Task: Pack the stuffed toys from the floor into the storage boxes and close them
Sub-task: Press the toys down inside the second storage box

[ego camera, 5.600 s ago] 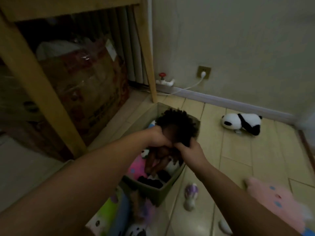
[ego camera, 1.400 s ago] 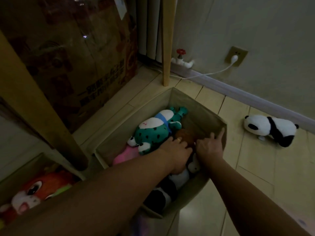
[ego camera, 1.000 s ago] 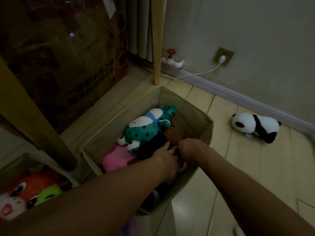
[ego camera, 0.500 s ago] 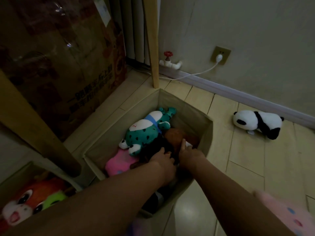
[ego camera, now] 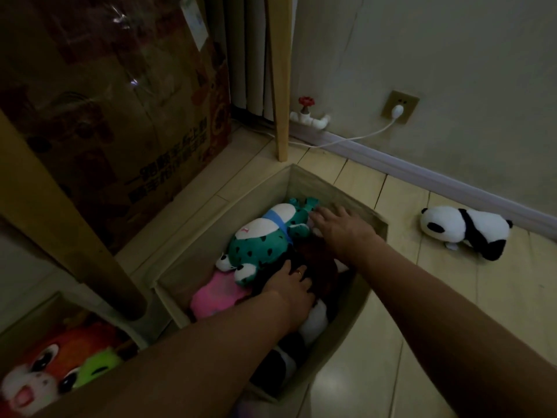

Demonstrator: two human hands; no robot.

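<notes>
Beige fabric storage box (ego camera: 304, 188) sits at centre, already crowded. Your left hand (ego camera: 291, 286) presses down on the dark doll (ego camera: 319, 260), fingers slightly bent; whether it grips, you cannot tell. The teal spotted plush (ego camera: 259, 242) lies with its long axis from 7 to 1 o'clock, head toward 7. Your right hand (ego camera: 340, 226) is spread flat at the far corner. Let go too soon and the squashed toys may spring up and block the lid. At 3 o'clock the panda plush (ego camera: 464, 227) waits on the floor (ego camera: 452, 312), head toward 9.

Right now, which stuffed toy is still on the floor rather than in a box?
The black-and-white panda by the baseboard; the teal spotted frog and pink toy lie inside the fabric box.
</notes>
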